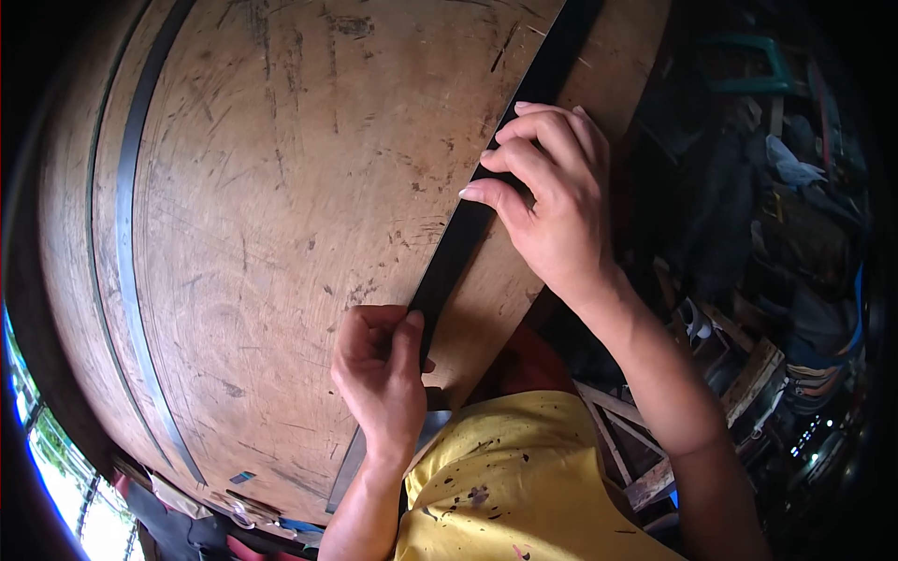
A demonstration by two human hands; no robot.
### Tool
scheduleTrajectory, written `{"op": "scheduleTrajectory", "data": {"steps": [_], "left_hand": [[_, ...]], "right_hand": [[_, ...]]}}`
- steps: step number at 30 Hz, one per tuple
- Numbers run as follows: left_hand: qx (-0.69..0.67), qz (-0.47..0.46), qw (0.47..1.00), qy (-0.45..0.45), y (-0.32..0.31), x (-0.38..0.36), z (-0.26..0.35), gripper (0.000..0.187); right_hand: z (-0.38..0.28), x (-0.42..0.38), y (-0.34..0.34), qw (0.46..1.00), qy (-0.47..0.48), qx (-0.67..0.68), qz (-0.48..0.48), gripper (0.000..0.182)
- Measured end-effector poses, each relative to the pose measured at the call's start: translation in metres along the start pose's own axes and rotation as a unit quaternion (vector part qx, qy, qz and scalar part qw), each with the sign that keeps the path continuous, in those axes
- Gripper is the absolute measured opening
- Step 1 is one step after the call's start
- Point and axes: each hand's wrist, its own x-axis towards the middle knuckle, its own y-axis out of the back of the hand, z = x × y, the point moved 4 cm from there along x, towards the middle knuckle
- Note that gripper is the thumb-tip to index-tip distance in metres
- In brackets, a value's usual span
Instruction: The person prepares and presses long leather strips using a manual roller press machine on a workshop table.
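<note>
A long black strip (458, 243), resembling leather or a belt strap, runs diagonally over a scuffed wooden tabletop (281, 234). Low on the strip, my left hand (379, 365) is closed, thumb and curled fingers pinching its left edge. Farther up, my right hand (557, 192) bends over the strip, with the tips of thumb and fingers along the left edge. Its grip looks light, and what lies under the palm is hidden. The strip's lower end passes behind my left hand toward my yellow, dark-spotted shirt (505, 467).
Another dark strip (128, 206) lies lengthwise on the left of the table, beside a thinner dark line. Small tools (248, 508) sit at the near left edge. To the right, beyond the table edge, are a green plastic stool (772, 65), wooden pieces (753, 379) and dark clutter.
</note>
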Motion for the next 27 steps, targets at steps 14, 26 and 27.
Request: {"op": "scheduleTrajectory", "data": {"steps": [14,26,27], "left_hand": [[0.002,-0.001,1.000,0.008,0.000,0.000,0.000,0.008],[0.034,-0.005,0.999,-0.012,0.000,0.003,0.000,0.007],[0.049,-0.001,0.999,-0.014,0.000,0.003,0.001,0.007]], "right_hand": [[-0.011,-0.011,0.006,0.997,-0.043,-0.020,-0.053,0.038],[-0.022,-0.017,0.006,0.995,-0.037,-0.072,-0.060,0.035],[-0.023,-0.018,0.006,0.995,-0.023,-0.080,-0.055,0.037]]}}
